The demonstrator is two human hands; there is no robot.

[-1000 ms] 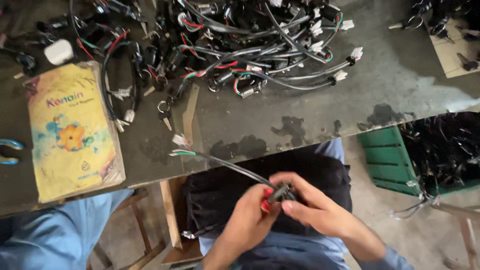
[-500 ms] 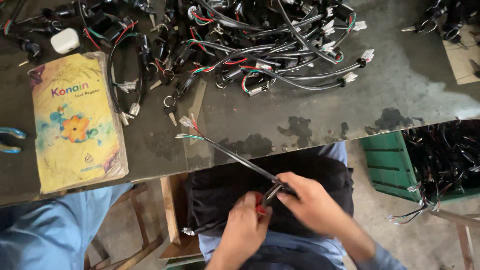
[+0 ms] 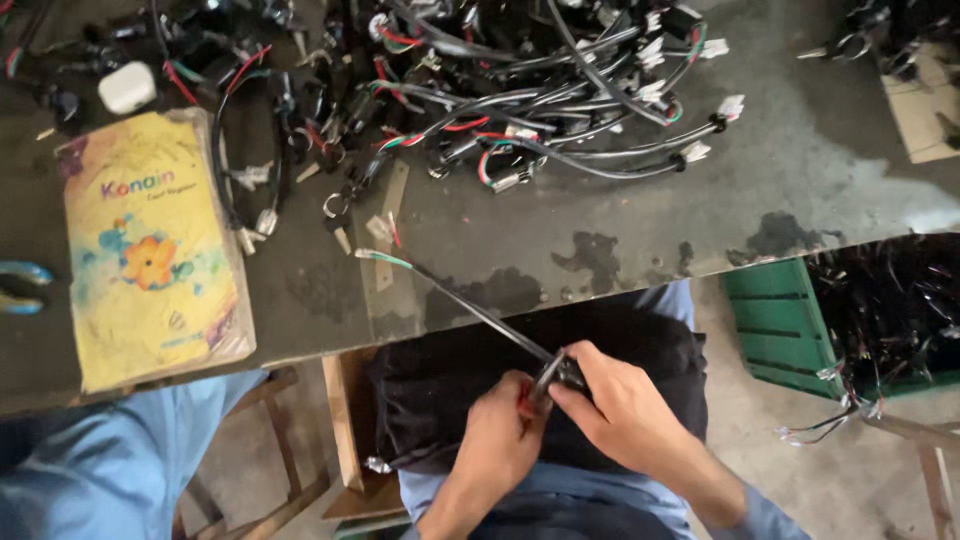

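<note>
A dark, stained workbench (image 3: 620, 250) fills the upper part of the head view, its near edge running across the middle of the frame above a dusty concrete floor. At the bench's far side lies a big tangle of black wire harnesses (image 3: 520, 90) with red and green leads and white plastic connectors. To the left sits a yellow packet (image 3: 150, 250) with a flower printed on it, lying flat in a clear wrapper, and just beyond its top edge is a small white case (image 3: 126, 87). Blue plier handles (image 3: 20, 287) poke in at the far left edge. On the right, below bench level, a green crate (image 3: 785, 320) holds more dark wiring. Below the bench edge, over a black cloth (image 3: 450, 390) spread across the person's lap, the 2 hands meet. The left hand (image 3: 497, 440) is curled, its fingertips pinching a small red-tipped part where it meets the cable end; what that part is cannot be told. The right hand (image 3: 625, 410) is clenched around the black connector end of a thin black cable (image 3: 470, 310), thumb and forefinger pressing on it. From the hands the cable runs up and to the left, taut and straight, onto the bench top, where its free end shows green and white leads. At lower left, a blue trouser leg (image 3: 110, 470) of someone nearby is in view.
</note>
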